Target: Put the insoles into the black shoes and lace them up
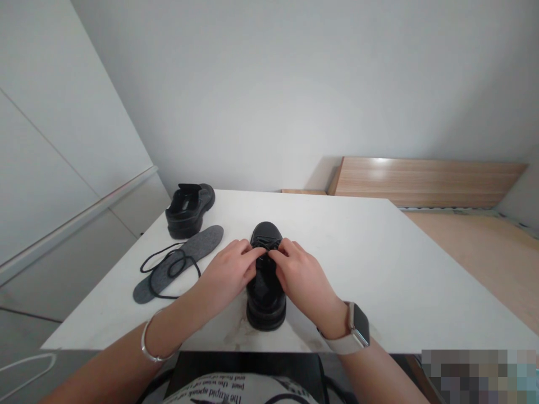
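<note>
A black lace-up shoe [266, 303] stands on the white table in front of me, its toe pointing away. Both of my hands meet over its lacing, one from each side. My left hand [236, 264] is closed, thumb and fingers pinching at the black shoelace [266, 242]. From the right, my right hand [297, 266] pinches at the same lace, its thumb tip close to the left thumb. The fingers partly cover the lace, so its exact path between them is hidden.
At the table's [345, 247] far left sits a second black shoe [185, 216], with no lace visible in it. A grey insole [206, 238] lies nearer, with a loose black lace [185, 259] coiled across it. Behind are a wall and a wooden headboard [421, 179].
</note>
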A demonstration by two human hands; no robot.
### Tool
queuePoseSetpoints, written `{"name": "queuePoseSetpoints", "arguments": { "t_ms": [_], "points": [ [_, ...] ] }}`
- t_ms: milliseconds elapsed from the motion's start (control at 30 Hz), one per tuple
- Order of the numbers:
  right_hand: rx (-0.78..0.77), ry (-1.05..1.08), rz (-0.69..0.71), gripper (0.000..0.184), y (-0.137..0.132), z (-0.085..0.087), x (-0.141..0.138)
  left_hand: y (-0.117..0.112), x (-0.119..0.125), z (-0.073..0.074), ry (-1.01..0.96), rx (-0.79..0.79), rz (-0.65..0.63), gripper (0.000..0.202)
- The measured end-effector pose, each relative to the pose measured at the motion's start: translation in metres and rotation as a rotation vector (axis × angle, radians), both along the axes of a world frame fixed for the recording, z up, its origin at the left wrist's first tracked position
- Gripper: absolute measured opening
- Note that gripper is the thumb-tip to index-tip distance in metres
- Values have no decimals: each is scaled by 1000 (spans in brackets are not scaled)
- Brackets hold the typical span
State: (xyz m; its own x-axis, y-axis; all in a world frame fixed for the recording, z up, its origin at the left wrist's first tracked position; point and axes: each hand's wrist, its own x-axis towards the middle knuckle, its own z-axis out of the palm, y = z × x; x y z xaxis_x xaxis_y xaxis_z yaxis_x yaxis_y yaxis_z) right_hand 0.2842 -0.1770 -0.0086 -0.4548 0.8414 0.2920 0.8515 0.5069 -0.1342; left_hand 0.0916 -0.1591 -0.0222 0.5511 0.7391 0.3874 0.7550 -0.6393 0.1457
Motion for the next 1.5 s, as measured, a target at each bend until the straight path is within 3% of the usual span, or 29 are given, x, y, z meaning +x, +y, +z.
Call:
{"name": "queuePoseSetpoints", "arguments": {
  "t_ms": [333, 400, 533, 633, 900, 967, 1067, 1167, 1300, 1400, 1500],
  "points": [
    [52, 130, -42, 19, 1, -1, -1, 4, 9, 16, 71, -44, 37, 19],
    [66, 374, 2, 18, 0, 6, -1, 1, 10, 25, -85, -10, -10, 20],
    [8, 979, 54, 11, 1, 22, -1, -2, 10, 47, -582, 50, -99, 13],
    [-123, 1192, 53, 6, 3, 23, -6, 0, 11, 55, -713, 9, -142, 9],
    [-279, 1348, 147, 7, 9, 14, -18, 6, 18, 44, -907, -119, -196, 8],
    [-253, 1353, 133, 8, 10, 13, -16, 9, 16, 37, -969, -264, -226, 19],
    [-217, 1377, 104, 8, 13, 13, -14, 14, 12, 24, -854, -479, -220, 17],
    [-187, 1433, 94, 6, 13, 12, -14, 19, 13, 13, -788, -531, -162, 20],
    [-2, 1388, 53, 5, 10, 9, -17, 24, 18, 7, -959, -649, -130, 27],
    [59, 1258, 67, 6, 8, 7, -20, 23, 21, 10, -839, -621, -139, 17],
    [87, 1139, 101, 7, 6, 9, -23, 19, 22, 12, -704, -531, -134, 24]
  ]
}}
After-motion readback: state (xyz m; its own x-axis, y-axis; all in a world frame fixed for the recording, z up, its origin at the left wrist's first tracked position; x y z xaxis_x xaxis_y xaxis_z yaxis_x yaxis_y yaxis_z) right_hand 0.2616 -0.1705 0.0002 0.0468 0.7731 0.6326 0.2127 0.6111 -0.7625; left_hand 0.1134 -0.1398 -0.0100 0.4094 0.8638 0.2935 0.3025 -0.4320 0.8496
